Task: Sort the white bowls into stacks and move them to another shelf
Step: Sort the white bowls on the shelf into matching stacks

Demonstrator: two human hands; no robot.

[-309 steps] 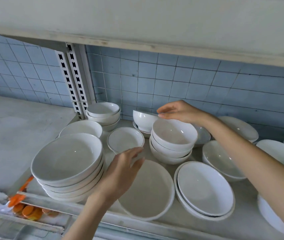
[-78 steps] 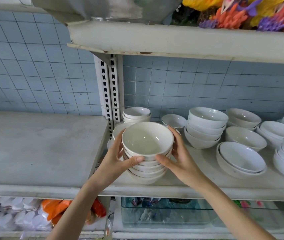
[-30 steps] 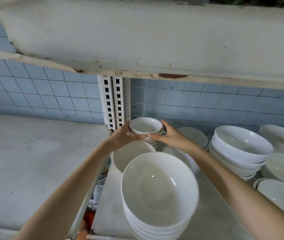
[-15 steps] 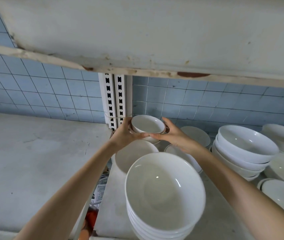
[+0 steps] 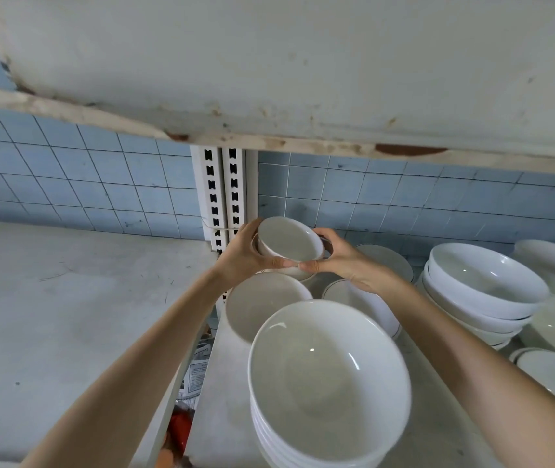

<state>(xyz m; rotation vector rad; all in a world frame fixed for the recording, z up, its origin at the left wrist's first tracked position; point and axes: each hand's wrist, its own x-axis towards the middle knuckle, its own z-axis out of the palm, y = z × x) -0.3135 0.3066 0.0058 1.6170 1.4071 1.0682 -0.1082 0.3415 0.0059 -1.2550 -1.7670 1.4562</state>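
Note:
A small stack of white bowls (image 5: 287,243) is held at the back of the right shelf, tilted toward me. My left hand (image 5: 244,256) grips its left side and my right hand (image 5: 340,260) grips its right side, thumbs meeting at the front. A tall stack of larger white bowls (image 5: 328,383) stands at the shelf's front edge. Behind it sits a single white bowl (image 5: 262,305), and a thin-rimmed bowl (image 5: 360,298) lies partly under my right forearm.
More stacked white bowls (image 5: 482,288) fill the right shelf (image 5: 222,417) to the right. The left shelf (image 5: 66,315) is a bare grey surface. A slotted white upright (image 5: 222,197) divides them, and the upper shelf (image 5: 303,79) hangs low overhead.
Both hands have lifted the small stack slightly and tipped it toward me. Earlier, I set the tall stack down at the shelf front and reached back.

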